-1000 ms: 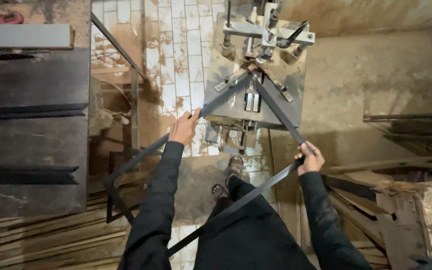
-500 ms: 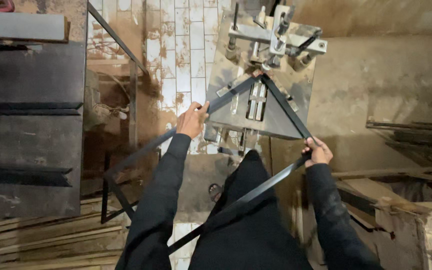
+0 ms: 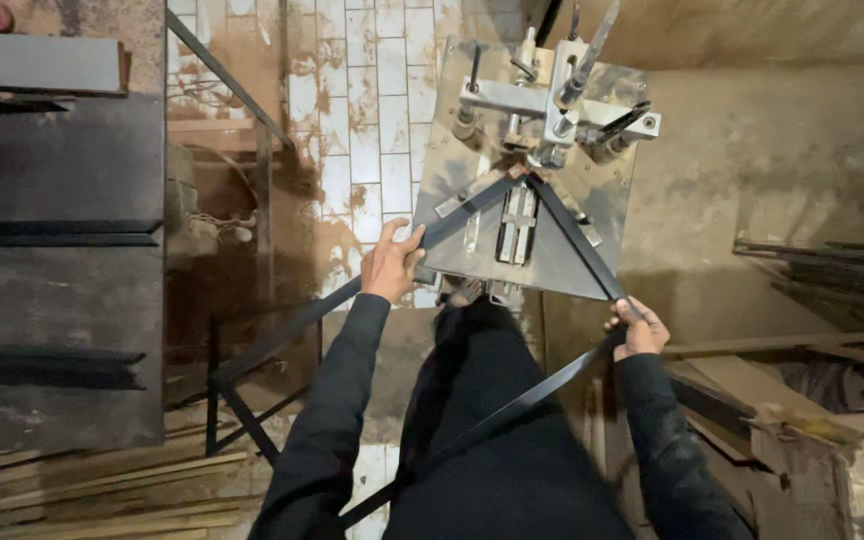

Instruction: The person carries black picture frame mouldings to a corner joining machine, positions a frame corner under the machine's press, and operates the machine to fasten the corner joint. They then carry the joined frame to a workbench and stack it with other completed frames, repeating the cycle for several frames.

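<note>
Overhead, left hand point(image 3: 392, 262) and right hand point(image 3: 638, 328) each grip the black frame point(image 3: 562, 225), cornered under the clamping press point(image 3: 552, 100).

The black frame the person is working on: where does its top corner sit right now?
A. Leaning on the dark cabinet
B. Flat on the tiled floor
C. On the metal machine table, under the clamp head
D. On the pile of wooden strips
C. The black frame has its corner at the clamp head on the machine table, while the left hand and right hand grip its two sides.
</note>
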